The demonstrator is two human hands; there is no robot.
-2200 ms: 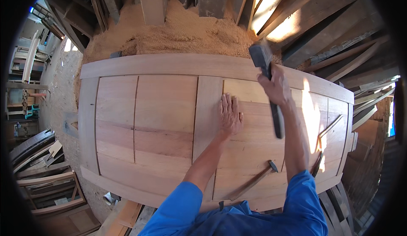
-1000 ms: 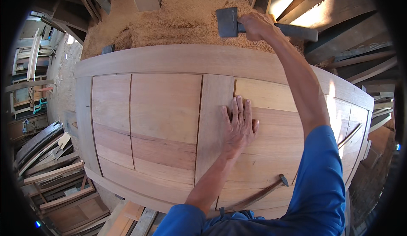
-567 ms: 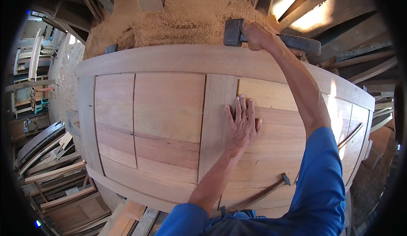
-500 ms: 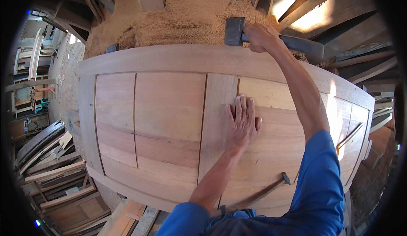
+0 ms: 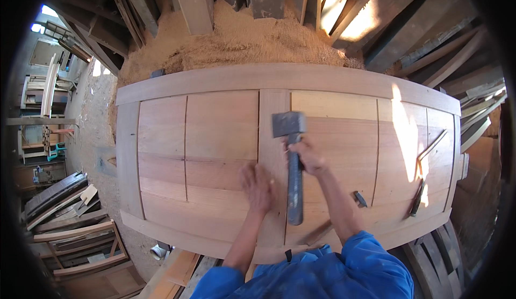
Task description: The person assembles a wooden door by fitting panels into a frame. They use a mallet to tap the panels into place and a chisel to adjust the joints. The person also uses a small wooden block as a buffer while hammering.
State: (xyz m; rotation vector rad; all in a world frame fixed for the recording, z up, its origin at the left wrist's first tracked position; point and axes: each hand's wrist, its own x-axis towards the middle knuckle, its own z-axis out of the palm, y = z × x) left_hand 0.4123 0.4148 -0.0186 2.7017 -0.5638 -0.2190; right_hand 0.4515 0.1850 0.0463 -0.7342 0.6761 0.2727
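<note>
Above the door's (image 5: 223,113) middle, the mallet (image 5: 294,178) looks stiff and head-heavy to me, best taken by its handle (image 5: 294,205), which the right hand (image 5: 310,155) grips high up, while the blurred left hand (image 5: 259,187) seems empty, fingers loosely apart.

Smooth matt wooden door panel (image 5: 220,121); loose, grainy sawdust (image 5: 242,35).

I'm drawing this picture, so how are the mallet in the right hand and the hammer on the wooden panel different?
The mallet is gripped in the right hand; the hammer lies on the wooden panel. The mallet's head looks big and blocky; the hammer's is much smaller. The mallet's handle is dark, the hammer's brown. Both have dark heads.
</note>
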